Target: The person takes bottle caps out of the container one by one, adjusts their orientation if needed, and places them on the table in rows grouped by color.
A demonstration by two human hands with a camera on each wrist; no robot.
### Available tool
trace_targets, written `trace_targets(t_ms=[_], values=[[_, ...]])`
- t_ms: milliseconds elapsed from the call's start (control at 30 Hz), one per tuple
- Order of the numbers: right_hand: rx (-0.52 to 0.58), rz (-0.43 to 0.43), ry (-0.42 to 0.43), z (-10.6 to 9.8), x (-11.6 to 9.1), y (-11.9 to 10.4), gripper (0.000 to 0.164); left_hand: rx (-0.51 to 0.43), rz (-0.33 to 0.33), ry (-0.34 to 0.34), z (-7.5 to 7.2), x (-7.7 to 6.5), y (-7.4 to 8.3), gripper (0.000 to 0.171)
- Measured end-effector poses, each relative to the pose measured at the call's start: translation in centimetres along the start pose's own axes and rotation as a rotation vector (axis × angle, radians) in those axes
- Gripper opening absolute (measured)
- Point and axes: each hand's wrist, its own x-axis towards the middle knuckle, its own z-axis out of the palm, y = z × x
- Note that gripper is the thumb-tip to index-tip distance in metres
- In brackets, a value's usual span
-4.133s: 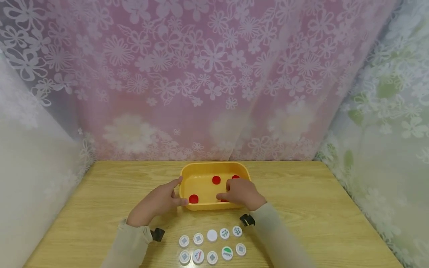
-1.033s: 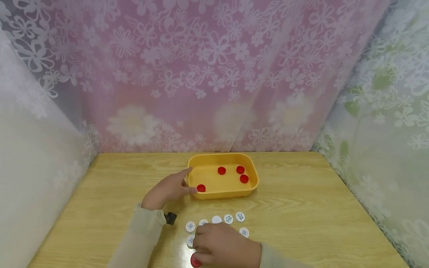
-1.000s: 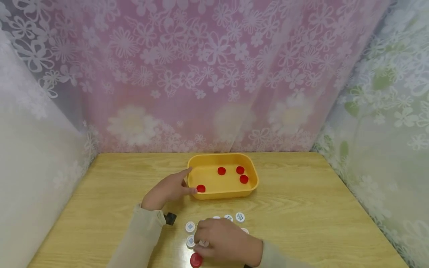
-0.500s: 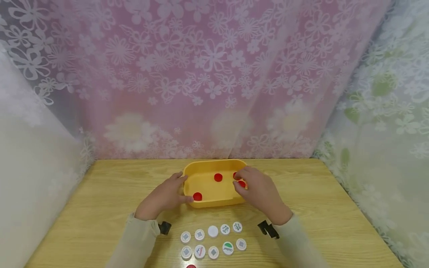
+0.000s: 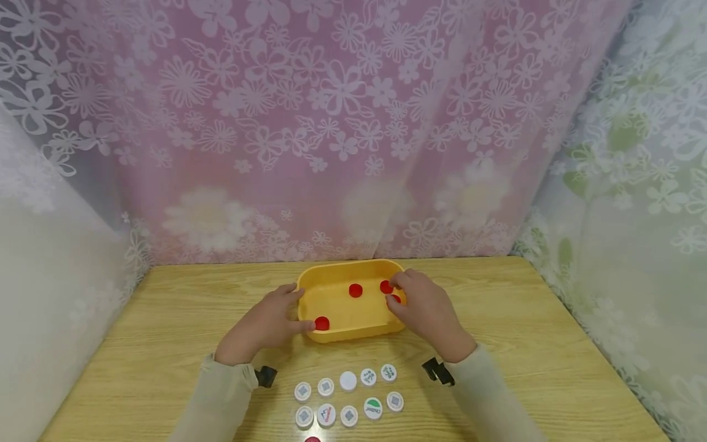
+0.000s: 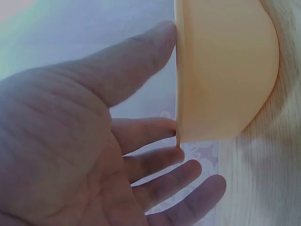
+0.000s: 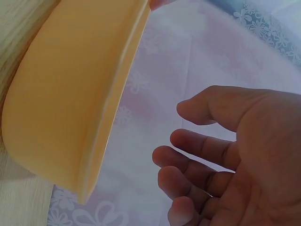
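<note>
A yellow plastic basin stands on the table, with several red bottle caps inside. At its left end my left hand touches the rim with spread fingers and thumb; in the left wrist view the thumb tip meets the rim. My right hand hovers at the right end, fingers loosely bent, partly covering two red caps there. The right wrist view shows nothing between the fingers of this right hand, which are apart from the basin wall.
Nearer me, white bottle caps lie in two rows, some with printed tops. Another red cap is cut off by the bottom frame edge. A floral curtain hangs behind the wooden table.
My right hand has come from the cap rows to the basin's right end, and a red cap now lies in front of the rows. The left hand stays at the left rim.
</note>
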Motion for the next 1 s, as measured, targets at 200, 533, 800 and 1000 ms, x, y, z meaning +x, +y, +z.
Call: trace_targets(t_ms=[200,533,800,1000], values=[[-0.017,0.016,-0.028,0.2,0.0,-0.1,0.021,-0.004,0.000,0.009,-0.1,0.0,0.2,0.084],[-0.008,0.042,-0.094,1.0,0.1,-0.2,0.021,-0.053,-0.039,-0.005,0.1,0.1,0.1,0.086],[-0.093,-0.053,-0.189,3.4,1.0,-0.7,0.026,-0.057,-0.035,-0.007,0.2,0.2,0.2,0.085],[-0.350,-0.136,-0.353,3.7,4.1,-0.6,0.023,-0.066,-0.036,-0.010,0.1,0.1,0.3,0.085]])
